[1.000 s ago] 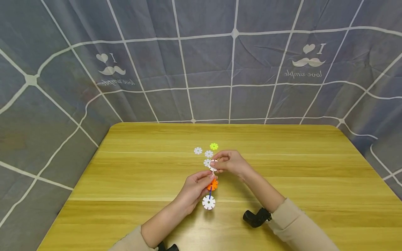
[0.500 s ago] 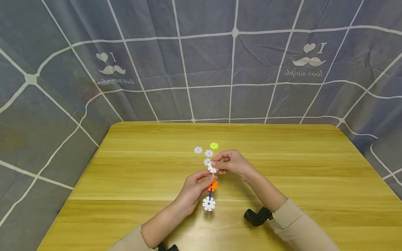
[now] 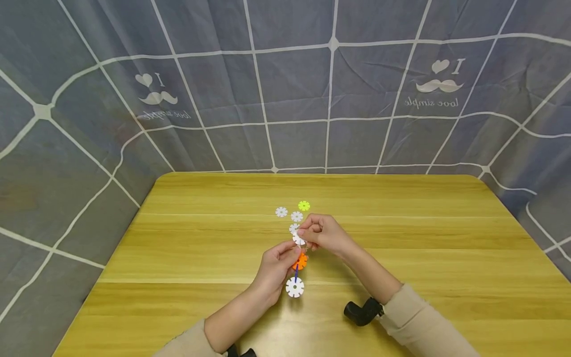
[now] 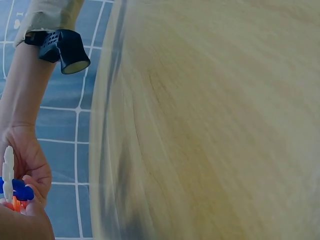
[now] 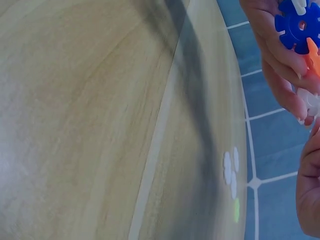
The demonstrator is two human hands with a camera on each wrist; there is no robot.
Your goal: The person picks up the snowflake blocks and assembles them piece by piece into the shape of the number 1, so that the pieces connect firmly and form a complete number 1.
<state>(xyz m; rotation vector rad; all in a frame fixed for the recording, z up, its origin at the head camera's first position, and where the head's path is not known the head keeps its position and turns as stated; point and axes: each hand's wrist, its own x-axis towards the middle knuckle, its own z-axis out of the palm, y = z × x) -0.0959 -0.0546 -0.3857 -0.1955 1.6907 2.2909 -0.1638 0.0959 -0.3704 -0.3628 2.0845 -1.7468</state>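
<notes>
My left hand (image 3: 273, 270) grips a short chain of interlocking notched plastic discs, with fingers and thumb at the orange disc (image 3: 303, 261). Toward me from it, a blue disc (image 3: 296, 272) is seen edge-on, and a white disc (image 3: 289, 287) faces up at the near end. The right wrist view shows the blue disc (image 5: 291, 26) face-on, slotted to the orange one (image 5: 314, 59). Just beyond the left fingertips, my right hand (image 3: 329, 235) pinches another white disc (image 3: 297, 241) at the chain's far end. Fingers partly cover where these pieces meet.
Several loose discs lie on the wooden table (image 3: 200, 258) beyond the hands: white ones (image 3: 281, 212) and a yellow-green one (image 3: 304, 205). A black wrist-worn device (image 3: 360, 313) sits by the right sleeve. A grey checked curtain (image 3: 294, 94) hangs behind the table.
The white disc in my right hand has dropped toward the left fingertips, then shifted slightly left with the right hand. The chain has also moved a little left.
</notes>
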